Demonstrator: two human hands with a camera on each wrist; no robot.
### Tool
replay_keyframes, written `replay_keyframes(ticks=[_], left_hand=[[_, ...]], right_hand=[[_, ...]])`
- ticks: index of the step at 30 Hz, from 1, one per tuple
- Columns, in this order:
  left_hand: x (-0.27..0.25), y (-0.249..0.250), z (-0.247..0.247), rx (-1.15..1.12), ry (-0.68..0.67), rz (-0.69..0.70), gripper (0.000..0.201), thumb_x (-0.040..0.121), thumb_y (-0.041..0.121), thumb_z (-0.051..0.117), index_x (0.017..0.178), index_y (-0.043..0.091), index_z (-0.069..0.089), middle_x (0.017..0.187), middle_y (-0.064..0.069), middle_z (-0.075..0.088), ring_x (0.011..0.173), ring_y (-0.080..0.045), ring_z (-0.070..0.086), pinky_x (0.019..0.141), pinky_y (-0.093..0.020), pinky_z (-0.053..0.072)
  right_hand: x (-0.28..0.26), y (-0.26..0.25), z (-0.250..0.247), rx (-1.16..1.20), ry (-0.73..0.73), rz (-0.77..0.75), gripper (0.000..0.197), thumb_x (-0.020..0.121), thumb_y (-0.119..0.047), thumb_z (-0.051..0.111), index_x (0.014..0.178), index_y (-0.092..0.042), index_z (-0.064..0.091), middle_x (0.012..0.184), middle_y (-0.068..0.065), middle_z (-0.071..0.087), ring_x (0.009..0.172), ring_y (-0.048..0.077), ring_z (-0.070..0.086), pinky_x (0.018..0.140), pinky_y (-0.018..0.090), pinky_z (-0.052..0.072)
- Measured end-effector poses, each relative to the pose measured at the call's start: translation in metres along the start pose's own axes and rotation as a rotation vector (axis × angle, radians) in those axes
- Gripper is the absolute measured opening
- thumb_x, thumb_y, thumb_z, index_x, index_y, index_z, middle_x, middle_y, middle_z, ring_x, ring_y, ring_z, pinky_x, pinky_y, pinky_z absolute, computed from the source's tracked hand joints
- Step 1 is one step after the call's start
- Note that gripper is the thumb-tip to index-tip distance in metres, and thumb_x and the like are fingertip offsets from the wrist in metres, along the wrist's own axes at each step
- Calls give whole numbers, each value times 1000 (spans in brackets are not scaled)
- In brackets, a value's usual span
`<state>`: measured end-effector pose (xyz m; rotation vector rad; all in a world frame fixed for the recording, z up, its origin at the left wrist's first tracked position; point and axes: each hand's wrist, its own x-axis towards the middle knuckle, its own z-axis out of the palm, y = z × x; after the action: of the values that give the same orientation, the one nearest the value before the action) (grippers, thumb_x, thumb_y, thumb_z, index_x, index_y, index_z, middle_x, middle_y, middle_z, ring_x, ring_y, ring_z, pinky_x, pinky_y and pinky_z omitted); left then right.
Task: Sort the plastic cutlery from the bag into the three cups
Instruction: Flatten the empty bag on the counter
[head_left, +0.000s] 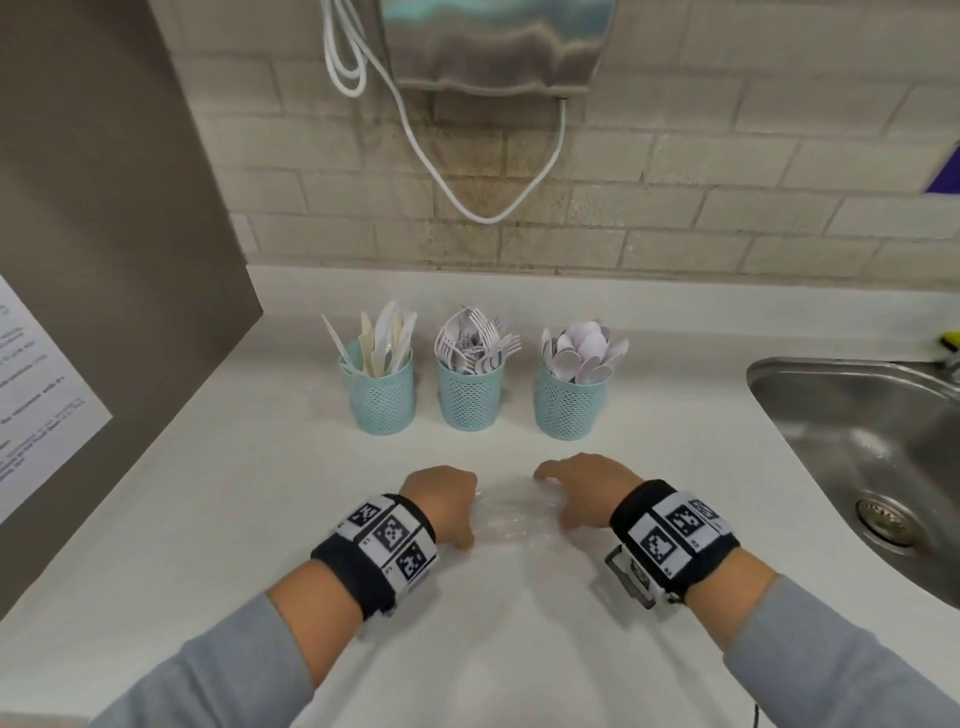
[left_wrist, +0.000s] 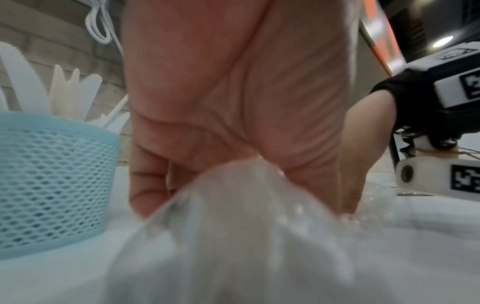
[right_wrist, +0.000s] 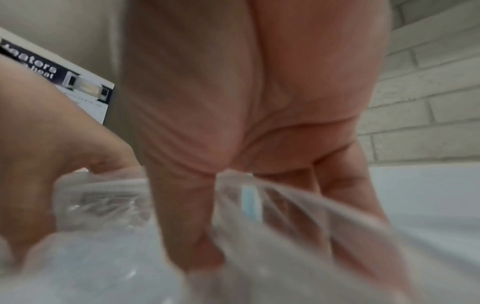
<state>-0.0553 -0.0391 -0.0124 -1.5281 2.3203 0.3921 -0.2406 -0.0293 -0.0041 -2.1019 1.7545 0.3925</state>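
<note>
Three teal mesh cups stand in a row on the white counter (head_left: 519, 623). The left cup (head_left: 378, 397) holds knives (head_left: 387, 338), the middle cup (head_left: 470, 395) forks (head_left: 478, 338), the right cup (head_left: 569, 405) spoons (head_left: 584, 351). In front of them lies a crumpled clear plastic bag (head_left: 511, 512). My left hand (head_left: 441, 499) grips its left side and my right hand (head_left: 582, 488) its right side. The left wrist view shows the bag (left_wrist: 233, 236) bunched between my curled fingers (left_wrist: 145, 181) and thumb. In the right wrist view the film (right_wrist: 259, 257) is pinched the same way. No cutlery shows inside the bag.
A steel sink (head_left: 857, 415) is sunk into the counter at the right. A brown panel (head_left: 104, 208) with a paper notice walls off the left. A metal dispenser (head_left: 493, 41) and a looped white cable (head_left: 467, 171) hang on the brick wall above the cups.
</note>
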Motion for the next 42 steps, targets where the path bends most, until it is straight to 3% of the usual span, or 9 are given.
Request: replay_keyframes(ticks=[7,12,19,23,27,31,35,38,42], left_hand=[[-15,-7,11,-404,267,-102,21,86,13,47,106,10,52,105,-12,62,97,-31,58,74,-32,42],[-24,-23,10,-853,533,-118,5,89,12,46,93,11,48,82,-6,57,80,-28,55,69,-31,41],[-41,-12,21,-1097,691,-23,19,91,18,53,100,15,36,79,6,50,79,-23,54,72,-33,44],[-47,-16,29,-1190,723,33,17,93,22,52,101,14,39,79,7,54,76,-19,57,67,-33,47],[-54,-16,27,-1255,594,216,26,91,26,59,110,17,44,92,11,59,85,-7,62,71,-22,53],[-64,-8,30,-1486,186,474,36,81,15,53,115,28,55,105,3,67,90,-10,64,71,-24,55],[-66,0,23,-1463,-134,628,52,83,19,44,135,22,44,125,6,63,111,-12,60,88,-29,49],[-67,18,27,-1175,-99,681,56,94,18,51,145,30,31,139,9,50,127,-5,47,106,-30,40],[-90,22,40,-948,159,730,35,90,16,60,122,30,57,114,11,64,100,-5,61,88,-17,47]], right_hand=[[-18,9,12,535,331,-16,44,79,-36,73,119,-23,60,88,-7,60,81,10,54,74,20,38],[-34,-2,19,557,358,-33,56,85,-40,67,136,-28,47,126,0,58,116,18,54,91,26,38],[-30,-70,28,1057,760,37,25,94,-22,54,118,-16,59,106,2,65,102,21,61,82,28,44],[-34,-104,35,1438,719,-54,32,93,-25,58,123,-17,50,117,-4,61,104,5,59,85,14,45],[-42,-108,48,1505,610,-218,77,73,-22,81,137,-14,39,131,6,57,121,15,56,102,34,47],[-60,-101,54,1459,658,-160,102,61,-21,87,145,-17,28,140,4,49,128,15,50,105,37,44],[-90,-72,67,1385,821,-28,86,72,-5,80,141,-17,31,138,-1,45,125,7,46,103,24,43],[-120,-47,84,1396,988,101,72,74,-2,76,132,-15,35,128,-3,47,116,-1,49,99,18,43],[-171,-13,120,1436,1200,293,45,79,1,70,111,-24,49,113,-6,57,109,3,56,94,22,47]])
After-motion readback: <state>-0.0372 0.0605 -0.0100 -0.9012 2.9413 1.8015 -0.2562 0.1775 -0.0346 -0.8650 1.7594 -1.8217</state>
